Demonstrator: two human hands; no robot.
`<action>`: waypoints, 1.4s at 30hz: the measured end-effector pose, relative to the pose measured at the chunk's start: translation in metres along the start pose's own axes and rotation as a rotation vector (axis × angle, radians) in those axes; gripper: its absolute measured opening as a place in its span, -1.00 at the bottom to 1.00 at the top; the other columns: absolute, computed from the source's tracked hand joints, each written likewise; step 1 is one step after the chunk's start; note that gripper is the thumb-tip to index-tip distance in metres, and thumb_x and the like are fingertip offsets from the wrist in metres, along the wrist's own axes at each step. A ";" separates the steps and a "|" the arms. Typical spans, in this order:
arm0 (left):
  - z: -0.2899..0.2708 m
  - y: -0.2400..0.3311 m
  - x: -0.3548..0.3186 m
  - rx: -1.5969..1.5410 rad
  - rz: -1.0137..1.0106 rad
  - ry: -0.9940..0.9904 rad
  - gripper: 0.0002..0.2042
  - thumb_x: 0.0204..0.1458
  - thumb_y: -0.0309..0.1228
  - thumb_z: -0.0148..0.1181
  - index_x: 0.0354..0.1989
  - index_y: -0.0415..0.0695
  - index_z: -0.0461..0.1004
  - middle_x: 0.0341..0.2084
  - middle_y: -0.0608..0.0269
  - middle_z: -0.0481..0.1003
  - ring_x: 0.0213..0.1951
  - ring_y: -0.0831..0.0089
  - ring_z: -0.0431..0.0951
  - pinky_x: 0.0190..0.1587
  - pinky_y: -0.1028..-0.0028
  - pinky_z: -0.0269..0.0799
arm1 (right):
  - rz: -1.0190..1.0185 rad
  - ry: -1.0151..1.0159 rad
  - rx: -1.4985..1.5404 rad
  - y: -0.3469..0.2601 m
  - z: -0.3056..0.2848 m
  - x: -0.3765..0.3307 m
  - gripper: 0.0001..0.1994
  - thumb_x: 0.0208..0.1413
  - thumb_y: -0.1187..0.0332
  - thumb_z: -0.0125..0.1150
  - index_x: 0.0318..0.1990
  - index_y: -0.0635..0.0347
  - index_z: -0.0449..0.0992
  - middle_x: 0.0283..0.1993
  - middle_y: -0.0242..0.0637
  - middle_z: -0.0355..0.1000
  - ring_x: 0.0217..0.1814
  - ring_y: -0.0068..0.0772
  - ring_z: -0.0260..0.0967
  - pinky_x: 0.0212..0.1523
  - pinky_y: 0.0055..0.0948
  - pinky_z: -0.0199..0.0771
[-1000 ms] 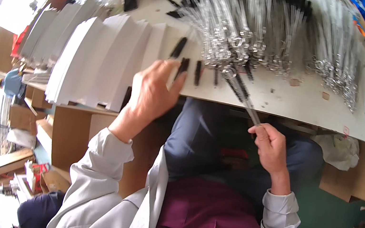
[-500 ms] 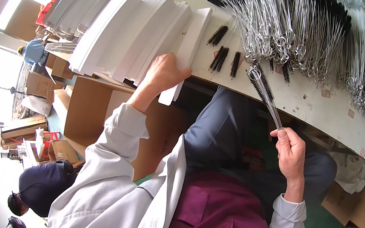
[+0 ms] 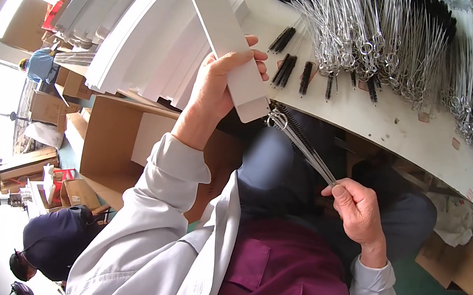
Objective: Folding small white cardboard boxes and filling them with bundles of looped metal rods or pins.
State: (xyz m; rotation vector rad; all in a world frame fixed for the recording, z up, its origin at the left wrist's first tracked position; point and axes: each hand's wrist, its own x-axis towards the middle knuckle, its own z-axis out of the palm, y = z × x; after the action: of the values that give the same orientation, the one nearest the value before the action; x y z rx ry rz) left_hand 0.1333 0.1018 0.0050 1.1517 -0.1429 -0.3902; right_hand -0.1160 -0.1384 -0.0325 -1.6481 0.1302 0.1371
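Note:
My left hand (image 3: 220, 79) is wrapped round a long, narrow white box (image 3: 218, 16), held tilted above the table's near edge. The box's lower end points toward my lap. Pinched in my right hand (image 3: 360, 213) is a small bundle of wire-handled brushes (image 3: 306, 147), with black bristles and metal rings. Their ringed end is close to the box's lower end; whether any tip is inside cannot be made out. Short black brush heads (image 3: 305, 79) lie on the white table (image 3: 401, 134) just beyond.
Flat white boxes (image 3: 142, 38) stand in rows at the left. A big heap of wire brushes (image 3: 373, 39) covers the far right of the table. Beside my left arm is an open cardboard carton (image 3: 117, 134). Another person in a dark cap (image 3: 55, 239) is at lower left.
My left hand has lifted the white box off the end of the row and swung it rightward. My right hand has brought the brushes left and slightly nearer, toward the box's end.

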 end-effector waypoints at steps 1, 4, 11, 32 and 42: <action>0.005 -0.002 0.000 -0.046 0.019 -0.017 -0.56 0.16 -0.48 0.19 0.21 -0.37 0.36 -0.22 -0.07 0.56 -0.25 0.25 0.59 -0.10 0.20 0.60 | 0.007 -0.029 0.010 0.000 0.001 -0.001 -0.70 0.45 0.26 0.12 -0.24 0.31 0.62 -0.61 -0.50 0.27 -0.57 -0.71 0.11 -0.53 -0.56 0.14; 0.014 -0.004 -0.001 -0.116 0.021 -0.036 -0.56 0.17 -0.48 0.17 0.22 -0.36 0.33 -0.23 -0.07 0.55 -0.26 0.24 0.58 -0.10 0.19 0.58 | 0.008 -0.019 -0.036 -0.001 0.002 0.001 -0.70 0.45 0.26 0.13 -0.24 0.31 0.62 -0.62 -0.47 0.27 -0.58 -0.69 0.13 -0.54 -0.54 0.15; 0.031 -0.014 -0.012 -0.148 0.017 -0.008 -0.50 0.12 -0.41 0.20 0.20 -0.40 0.29 -0.28 -0.09 0.56 -0.32 0.19 0.62 -0.19 0.17 0.61 | 0.015 0.010 -0.094 0.008 0.001 0.003 -0.68 0.45 0.24 0.12 -0.25 0.31 0.63 -0.62 -0.42 0.33 -0.60 -0.66 0.19 -0.55 -0.52 0.20; 0.078 -0.104 -0.080 -0.040 -0.060 -0.054 -0.51 0.44 -0.02 -0.11 0.13 -0.27 0.42 -0.01 -0.05 0.57 -0.01 0.18 0.58 0.16 0.17 0.50 | 0.005 -0.023 -0.036 -0.007 0.003 0.054 -0.83 0.40 0.43 0.11 -0.03 0.35 0.54 -0.32 -0.20 0.59 -0.22 -0.55 0.54 -0.16 -0.41 0.55; 0.069 -0.048 -0.121 1.202 0.622 -0.639 -0.54 -0.09 -0.42 0.50 0.02 -0.25 0.55 -0.11 -0.01 0.59 -0.10 0.04 0.62 0.03 0.18 0.56 | 0.068 -0.069 -0.234 -0.005 -0.052 0.026 -0.88 0.29 0.52 0.17 -0.13 0.38 0.59 -0.37 -0.31 0.56 -0.31 -0.63 0.41 -0.23 -0.47 0.49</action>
State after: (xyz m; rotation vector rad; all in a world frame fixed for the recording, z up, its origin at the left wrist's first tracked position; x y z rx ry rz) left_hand -0.0104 0.0705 0.0005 2.0101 -1.4078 -0.0604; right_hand -0.0887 -0.1900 -0.0277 -1.8707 0.1210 0.2685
